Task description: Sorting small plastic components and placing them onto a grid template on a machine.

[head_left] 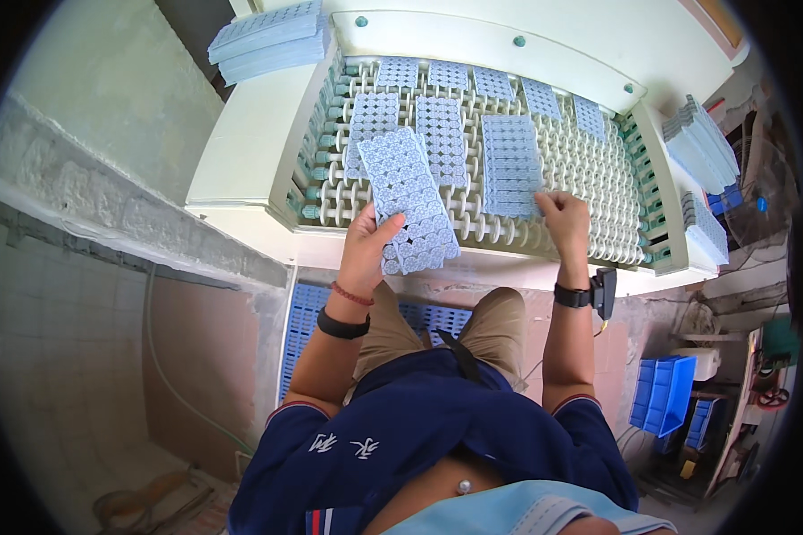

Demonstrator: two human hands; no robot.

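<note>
My left hand [370,248] grips a small stack of light-blue panels [408,192] patterned with round discs, probably circuit board panels. Its thumb lies on the top one, and the stack hangs tilted over the near edge of a roller conveyor [589,178]. At the near right corner of a single blue panel [511,160] lying flat on the rollers, my right hand [566,223] is closed, thumb and fingertips pinched together on that corner. Two more panels lie left of it, one of them [441,134] beside the stack and the other [372,120] partly hidden behind it.
Several panels [449,75] form a row at the conveyor's far side. Stacks of panels sit on the left frame [272,45] and the right frame [700,147]. Blue plastic bins [662,395] stand low at the right. A concrete ledge [107,196] runs along the left.
</note>
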